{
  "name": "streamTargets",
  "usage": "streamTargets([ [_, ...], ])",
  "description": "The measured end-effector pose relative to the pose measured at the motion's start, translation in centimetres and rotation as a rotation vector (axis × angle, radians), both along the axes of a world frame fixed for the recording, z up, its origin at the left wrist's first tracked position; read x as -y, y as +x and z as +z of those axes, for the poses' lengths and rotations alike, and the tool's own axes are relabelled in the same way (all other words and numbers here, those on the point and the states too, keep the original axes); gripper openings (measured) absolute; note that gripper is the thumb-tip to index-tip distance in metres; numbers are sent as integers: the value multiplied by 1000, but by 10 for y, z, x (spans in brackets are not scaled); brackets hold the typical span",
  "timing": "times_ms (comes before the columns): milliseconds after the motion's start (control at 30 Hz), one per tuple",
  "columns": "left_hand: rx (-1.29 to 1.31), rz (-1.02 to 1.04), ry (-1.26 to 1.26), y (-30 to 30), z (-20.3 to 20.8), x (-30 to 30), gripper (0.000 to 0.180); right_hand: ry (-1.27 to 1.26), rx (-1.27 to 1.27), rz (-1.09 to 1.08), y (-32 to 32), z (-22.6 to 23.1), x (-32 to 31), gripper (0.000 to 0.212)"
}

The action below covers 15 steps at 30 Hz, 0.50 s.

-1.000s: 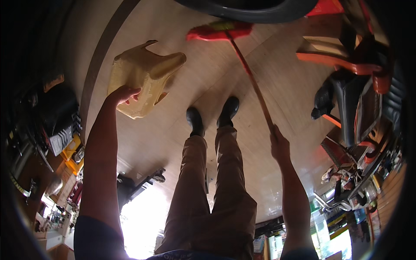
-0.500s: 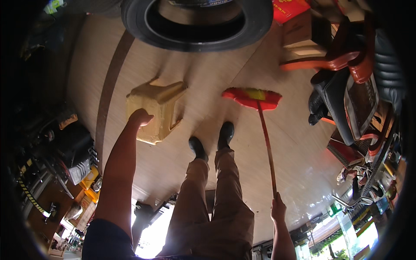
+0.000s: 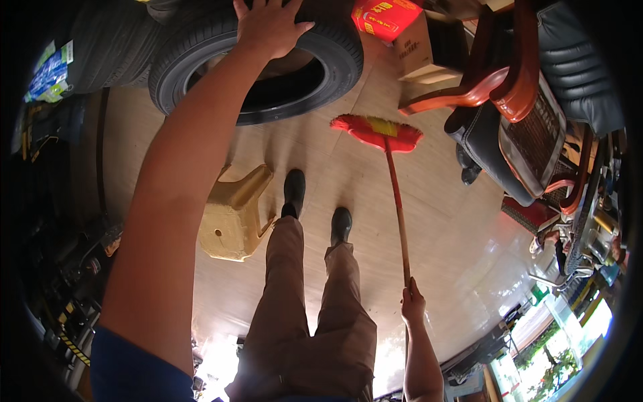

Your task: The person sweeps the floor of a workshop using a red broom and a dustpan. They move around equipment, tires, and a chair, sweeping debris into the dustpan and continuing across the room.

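My left hand (image 3: 270,28) is stretched far forward over the black tyre (image 3: 343,61), its fingers spread. It overlaps the tyre's upper part, and I cannot tell whether the palm presses on it. In my right hand (image 3: 413,305) is the wooden handle of a broom (image 3: 400,213), gripped near its upper end. The broom's red head with yellow bristles rests on the floor ahead and to the right. A tan plastic stool (image 3: 228,218) stands on the floor beside my left foot, below my left forearm.
Wooden armchairs with dark cushions (image 3: 529,144) crowd the right side. A cardboard box (image 3: 416,50) and a red package (image 3: 385,17) sit at the far right. More tyres (image 3: 114,50) stand at the far left. Tools and dark equipment line the left edge.
My left hand has left the stool and reached forward to the tyre, opening out. My feet have stepped, the left one now ahead. My right hand keeps its grip on the broom.
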<state>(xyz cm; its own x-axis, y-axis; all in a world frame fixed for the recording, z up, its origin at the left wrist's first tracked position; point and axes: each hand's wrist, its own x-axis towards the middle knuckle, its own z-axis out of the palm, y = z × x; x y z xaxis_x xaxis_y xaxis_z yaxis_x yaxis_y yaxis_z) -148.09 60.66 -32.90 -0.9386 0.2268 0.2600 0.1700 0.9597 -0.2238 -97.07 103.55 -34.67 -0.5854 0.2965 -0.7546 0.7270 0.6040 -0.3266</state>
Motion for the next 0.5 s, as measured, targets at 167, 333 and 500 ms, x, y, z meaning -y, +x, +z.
streamTargets([
  [167, 153, 17, 12, 30, -1, 33, 53, 139, 38, 128, -6, 20, -1, 45],
  [333, 259, 19, 91, 95, 21, 151, 54, 144, 83, 115, -35, 42, 6, 45],
  [500, 263, 303, 504, 160, 17, 260, 65, 82, 62, 180, -46, 30, 20, 48],
])
